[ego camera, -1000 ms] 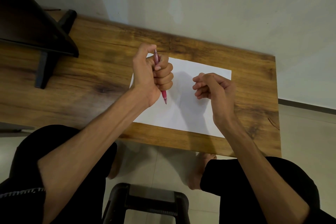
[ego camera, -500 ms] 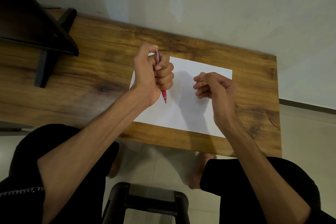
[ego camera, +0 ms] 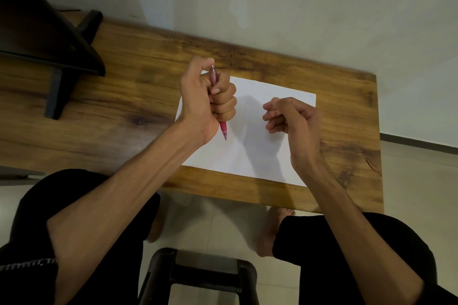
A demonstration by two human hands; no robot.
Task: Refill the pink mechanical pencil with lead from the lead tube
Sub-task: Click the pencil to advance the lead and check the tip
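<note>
My left hand (ego camera: 208, 99) is closed in a fist around the pink mechanical pencil (ego camera: 223, 129). The pencil stands nearly upright, tip down over the white paper (ego camera: 250, 151), and my thumb rests on its top end. To the right, my right hand (ego camera: 290, 116) hovers above the paper with its fingers curled in and pinched together. Whatever it may hold is too small or hidden to make out. No lead tube shows anywhere in the head view.
The paper lies on a wooden table (ego camera: 124, 111) against a pale wall. A dark stand (ego camera: 49, 39) occupies the table's far left. A black stool (ego camera: 205, 272) sits below between my knees, on a tiled floor.
Almost nothing differs. Both hands keep their poses; the view has shifted very slightly.
</note>
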